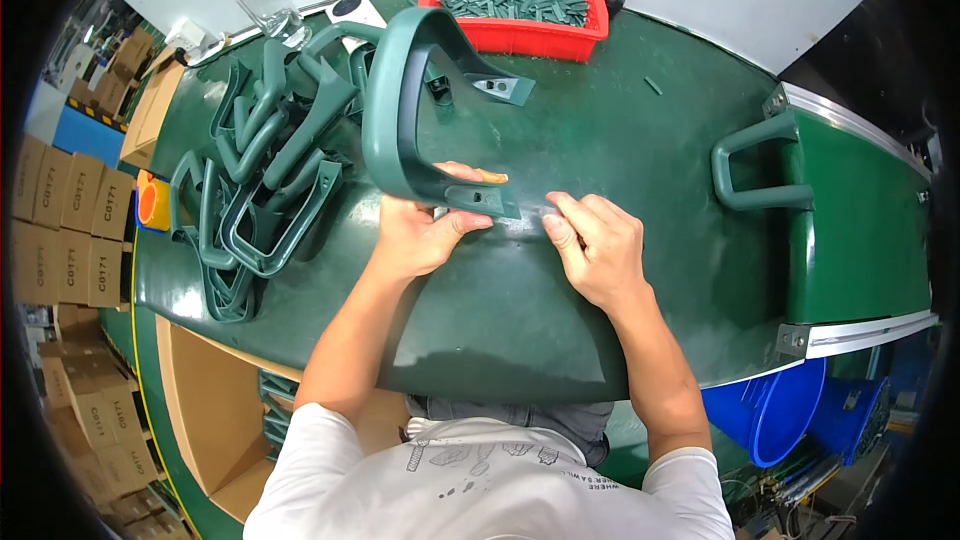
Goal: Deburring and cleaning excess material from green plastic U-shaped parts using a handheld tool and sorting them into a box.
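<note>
My left hand [415, 238] grips one end of a green U-shaped plastic handle [384, 115], its thumb along the end tab. The handle stands up from that hand, and its other end points away over the table, showing a slot and holes. To the right of the held end, my right hand [605, 248] is closed, thumb and forefinger pinched together. Whatever sits between those fingertips is too small to make out. A heap of similar green handles [290, 155] lies to the left of my left hand.
A red bin [520, 37] of small green pieces stands at the back; one loose piece [653, 86] lies right of it. A glass bottle [268, 2] is back left. Another handle [750, 165] lies by the green conveyor belt [868, 225]. Below are a cardboard box [205, 405] and blue bins [765, 415].
</note>
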A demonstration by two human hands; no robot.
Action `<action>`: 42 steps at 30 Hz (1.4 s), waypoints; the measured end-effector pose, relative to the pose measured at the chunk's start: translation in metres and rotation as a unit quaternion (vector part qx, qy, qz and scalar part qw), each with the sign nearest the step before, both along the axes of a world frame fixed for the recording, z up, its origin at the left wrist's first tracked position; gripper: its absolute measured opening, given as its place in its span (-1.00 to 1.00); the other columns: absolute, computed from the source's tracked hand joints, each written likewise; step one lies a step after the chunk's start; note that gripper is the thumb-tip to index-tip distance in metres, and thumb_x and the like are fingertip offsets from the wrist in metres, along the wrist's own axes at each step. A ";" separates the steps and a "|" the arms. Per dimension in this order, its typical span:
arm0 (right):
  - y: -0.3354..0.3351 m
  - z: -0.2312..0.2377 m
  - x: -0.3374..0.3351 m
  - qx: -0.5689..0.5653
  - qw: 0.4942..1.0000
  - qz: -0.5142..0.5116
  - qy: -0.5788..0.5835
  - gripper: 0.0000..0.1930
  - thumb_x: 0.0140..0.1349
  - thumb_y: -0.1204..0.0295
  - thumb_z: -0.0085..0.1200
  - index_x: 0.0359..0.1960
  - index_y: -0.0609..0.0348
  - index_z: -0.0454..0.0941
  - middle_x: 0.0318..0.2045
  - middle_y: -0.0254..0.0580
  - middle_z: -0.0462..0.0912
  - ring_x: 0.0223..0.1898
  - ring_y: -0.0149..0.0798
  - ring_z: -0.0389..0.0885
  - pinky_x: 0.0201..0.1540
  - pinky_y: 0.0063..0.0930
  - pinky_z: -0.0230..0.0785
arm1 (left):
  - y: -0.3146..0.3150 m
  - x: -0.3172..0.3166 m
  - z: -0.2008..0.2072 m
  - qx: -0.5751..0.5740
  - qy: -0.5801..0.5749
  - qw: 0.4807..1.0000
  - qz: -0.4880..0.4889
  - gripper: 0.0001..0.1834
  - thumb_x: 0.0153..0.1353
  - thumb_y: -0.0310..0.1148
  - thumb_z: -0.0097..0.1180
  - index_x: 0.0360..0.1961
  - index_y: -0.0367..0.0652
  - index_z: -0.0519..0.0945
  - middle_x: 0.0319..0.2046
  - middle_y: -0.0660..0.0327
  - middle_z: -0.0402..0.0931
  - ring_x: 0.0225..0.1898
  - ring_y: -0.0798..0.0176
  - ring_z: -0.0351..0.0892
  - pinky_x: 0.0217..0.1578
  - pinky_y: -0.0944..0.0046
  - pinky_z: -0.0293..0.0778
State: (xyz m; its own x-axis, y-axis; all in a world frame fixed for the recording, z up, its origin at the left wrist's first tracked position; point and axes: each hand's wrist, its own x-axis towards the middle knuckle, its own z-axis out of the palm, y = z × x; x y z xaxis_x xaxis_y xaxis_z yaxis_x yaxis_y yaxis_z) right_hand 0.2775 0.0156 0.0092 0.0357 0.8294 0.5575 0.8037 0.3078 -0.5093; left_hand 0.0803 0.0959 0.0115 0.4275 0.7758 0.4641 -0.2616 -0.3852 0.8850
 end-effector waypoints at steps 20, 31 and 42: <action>0.000 -0.005 -0.003 0.048 0.998 -0.020 -0.030 -0.81 -0.07 0.32 0.28 -0.49 0.15 0.61 -0.72 -0.32 0.38 -0.68 -0.28 0.40 -0.67 -0.40 0.22 | 0.001 -0.001 -0.009 -0.006 0.049 0.999 -0.009 -0.67 0.06 -0.30 0.27 -0.27 -0.36 0.52 -0.31 0.10 0.61 -0.40 0.36 0.58 -0.39 0.39 0.50; 0.001 -0.005 0.000 0.044 0.999 -0.030 -0.009 -0.84 -0.01 0.33 0.25 -0.50 0.14 0.61 -0.71 -0.30 0.40 -0.69 -0.27 0.40 -0.66 -0.38 0.23 | -0.006 0.001 -0.002 -0.062 0.045 0.997 -0.029 -0.59 0.03 -0.23 0.31 -0.24 -0.37 0.52 -0.32 0.07 0.61 -0.36 0.32 0.59 -0.34 0.36 0.50; -0.002 -0.001 0.006 -0.031 0.980 0.061 0.189 -0.79 0.08 0.31 0.22 -0.45 0.23 0.62 -0.72 -0.24 0.41 -0.70 -0.32 0.34 -0.64 -0.46 0.15 | 0.012 -0.004 -0.013 -0.083 -0.053 0.993 -0.058 -0.58 -0.26 -0.57 0.44 -0.29 -0.28 0.57 -0.27 0.06 0.56 -0.19 0.16 0.56 -0.18 0.23 0.50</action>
